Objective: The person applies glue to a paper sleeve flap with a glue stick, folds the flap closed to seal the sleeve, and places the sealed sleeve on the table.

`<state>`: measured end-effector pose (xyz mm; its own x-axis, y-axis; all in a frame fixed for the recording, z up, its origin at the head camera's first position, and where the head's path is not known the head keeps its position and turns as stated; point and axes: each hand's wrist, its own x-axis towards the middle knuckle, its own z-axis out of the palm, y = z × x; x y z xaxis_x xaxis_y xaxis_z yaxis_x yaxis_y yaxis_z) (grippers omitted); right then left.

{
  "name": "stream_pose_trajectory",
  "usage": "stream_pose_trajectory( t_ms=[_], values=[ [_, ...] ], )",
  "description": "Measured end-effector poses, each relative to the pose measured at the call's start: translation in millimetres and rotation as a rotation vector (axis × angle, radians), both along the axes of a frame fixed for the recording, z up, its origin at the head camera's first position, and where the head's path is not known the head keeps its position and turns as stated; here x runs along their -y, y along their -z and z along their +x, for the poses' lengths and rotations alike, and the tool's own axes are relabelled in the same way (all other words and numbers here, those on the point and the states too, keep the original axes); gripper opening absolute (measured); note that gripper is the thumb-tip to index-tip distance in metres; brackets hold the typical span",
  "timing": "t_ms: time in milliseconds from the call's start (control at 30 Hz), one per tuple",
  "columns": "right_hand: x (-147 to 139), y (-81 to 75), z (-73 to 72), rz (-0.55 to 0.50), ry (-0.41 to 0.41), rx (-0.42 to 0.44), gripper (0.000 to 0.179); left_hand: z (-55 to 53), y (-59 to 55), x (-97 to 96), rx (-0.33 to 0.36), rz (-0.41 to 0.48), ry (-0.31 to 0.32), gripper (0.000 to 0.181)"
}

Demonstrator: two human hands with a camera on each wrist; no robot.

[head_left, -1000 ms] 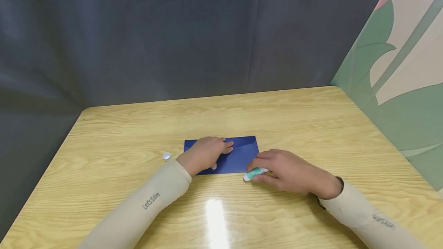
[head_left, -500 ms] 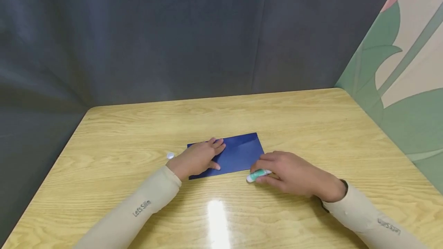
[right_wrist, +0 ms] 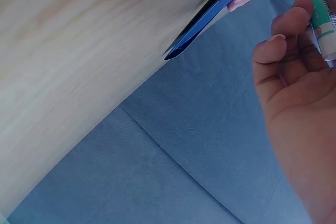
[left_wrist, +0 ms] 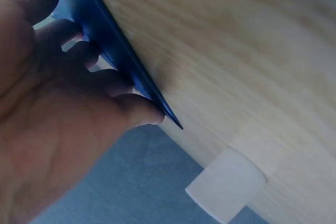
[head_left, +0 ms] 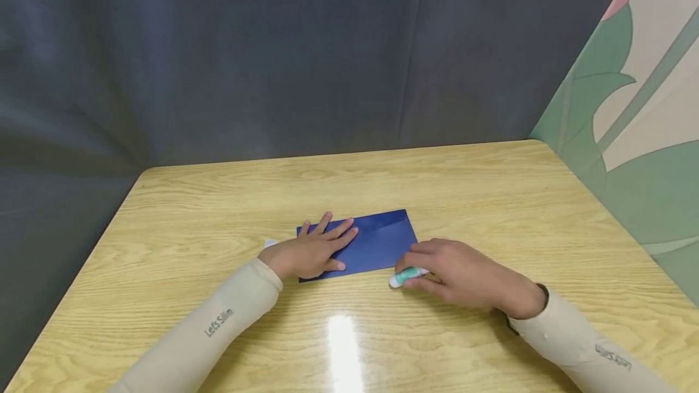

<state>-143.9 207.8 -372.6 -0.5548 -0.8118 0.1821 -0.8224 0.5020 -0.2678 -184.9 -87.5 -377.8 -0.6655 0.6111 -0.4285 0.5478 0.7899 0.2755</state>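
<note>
Five fingers of the left hand (head_left: 308,255), now spread wider, lie across the blue envelope (head_left: 377,244); the right hand (head_left: 461,275) grips a green-white tube (head_left: 407,275).

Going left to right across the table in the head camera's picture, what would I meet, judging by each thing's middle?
Small white object, left hand, blue envelope, green-and-white tube, right hand.

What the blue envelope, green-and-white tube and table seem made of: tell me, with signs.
Blue envelope: likely paper or thin card, smooth; thin edges and a creased flap. Green-and-white tube: probably plastic, smooth; straight, rigid-looking body with printing. Table: wood or wood-look laminate, glossy, given grain and bright reflection.
</note>
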Motion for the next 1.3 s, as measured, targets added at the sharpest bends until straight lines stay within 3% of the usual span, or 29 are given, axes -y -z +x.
stream_pose_trajectory(
  t_ms=[367, 667, 900, 1067, 1300],
  values=[
    [0, -2.9, -1.0, 0.002, -0.009, -0.007, 0.014, -2.6, 1.2, 2.1, 0.022, -0.022, 0.010, 0.075],
    [0, -3.8, -0.4, 0.000, -0.005, -0.003, 0.013, -4.9, 1.8, 10.6, -0.029, -0.065, -0.060, 0.079],
    [-1, -3.1, 0.8, -0.001, 0.000, -0.007, 0.013, -8.8, 3.3, 12.0, -0.029, -0.060, -0.019, 0.080],
    [1, -0.7, 0.8, -0.003, -0.004, -0.004, 0.014, -4.1, 5.0, 11.1, -0.062, -0.065, -0.019, 0.082],
    [0, -1.8, 0.4, 0.010, 0.005, 0.000, 0.013, 6.9, 2.0, 0.5, -0.029, -0.028, -0.079, 0.077]
  ],
)
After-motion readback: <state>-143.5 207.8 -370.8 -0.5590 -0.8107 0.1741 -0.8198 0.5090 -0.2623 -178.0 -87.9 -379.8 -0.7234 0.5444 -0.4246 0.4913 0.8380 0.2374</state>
